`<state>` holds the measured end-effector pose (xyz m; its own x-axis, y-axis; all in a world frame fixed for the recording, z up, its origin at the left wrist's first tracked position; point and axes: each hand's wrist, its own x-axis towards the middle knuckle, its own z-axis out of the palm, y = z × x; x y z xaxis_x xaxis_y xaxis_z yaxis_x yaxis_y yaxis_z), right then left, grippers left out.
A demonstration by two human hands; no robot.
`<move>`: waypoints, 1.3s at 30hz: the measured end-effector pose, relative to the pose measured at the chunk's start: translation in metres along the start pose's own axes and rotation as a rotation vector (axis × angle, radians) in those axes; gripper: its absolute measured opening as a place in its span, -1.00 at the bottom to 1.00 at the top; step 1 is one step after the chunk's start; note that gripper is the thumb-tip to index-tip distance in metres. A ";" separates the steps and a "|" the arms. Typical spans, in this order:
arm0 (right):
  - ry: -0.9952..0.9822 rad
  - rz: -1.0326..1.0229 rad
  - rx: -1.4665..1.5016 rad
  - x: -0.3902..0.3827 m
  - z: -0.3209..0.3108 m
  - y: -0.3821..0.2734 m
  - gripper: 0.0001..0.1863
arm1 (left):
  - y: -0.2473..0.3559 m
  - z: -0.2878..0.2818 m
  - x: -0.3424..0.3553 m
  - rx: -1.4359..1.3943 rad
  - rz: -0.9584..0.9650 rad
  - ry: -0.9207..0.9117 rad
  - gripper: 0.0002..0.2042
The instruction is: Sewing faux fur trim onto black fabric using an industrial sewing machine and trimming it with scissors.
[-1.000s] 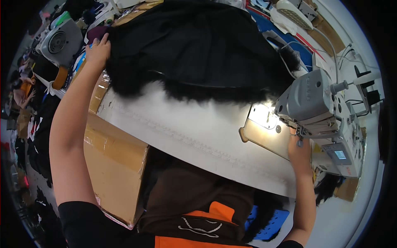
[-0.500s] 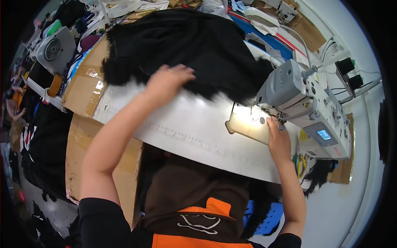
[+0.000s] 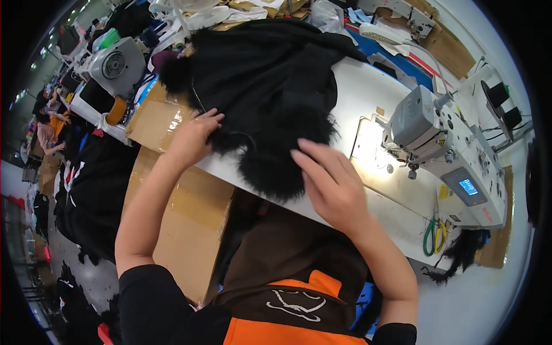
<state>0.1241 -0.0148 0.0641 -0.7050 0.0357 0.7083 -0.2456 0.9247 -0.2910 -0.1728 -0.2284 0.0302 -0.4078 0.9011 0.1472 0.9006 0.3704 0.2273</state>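
Note:
A black garment with furry edges (image 3: 270, 80) lies bunched across the sewing table. At its left edge is my left hand (image 3: 195, 138), closed, with its fingertips on the cloth beside a loose pale thread; the thumb is partly hidden. My right hand (image 3: 339, 187) hovers by the near, shaggy part of the garment, fingers stretched out and apart, palm down. A grey and white sewing machine (image 3: 422, 123) stands to the right, its lamp shining on the metal plate (image 3: 374, 158). No cloth lies under its needle area.
Scissors with green and yellow handles (image 3: 434, 236) lie at the table's right, near a black fur scrap (image 3: 460, 256). Taped cardboard (image 3: 158, 118) adjoins the table's left side. A grey machine housing (image 3: 118, 66) stands beyond it. Papers and a clear plastic bag (image 3: 328, 16) crowd the back.
The garment has come away from the sewing machine, toward me and leftward. My right hand has left the needle area for the fur. My left hand has moved to the garment's left edge.

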 end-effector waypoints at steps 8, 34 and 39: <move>-0.120 0.657 0.053 -0.003 0.034 0.047 -0.38 | -0.014 -0.007 -0.024 -0.006 0.037 0.030 -0.50; 0.156 1.603 1.316 -0.134 -0.071 -0.061 -0.73 | 0.232 0.089 0.064 -0.195 0.580 0.041 -0.50; -0.121 0.670 -0.148 -0.122 -0.095 -0.029 -0.67 | 0.219 0.083 0.077 -0.173 0.564 0.022 -0.53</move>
<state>0.2807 -0.0096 0.0474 -0.7439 0.5824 0.3278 0.3558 0.7603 -0.5435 0.0058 -0.0589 0.0113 0.1228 0.9426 0.3106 0.9424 -0.2088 0.2613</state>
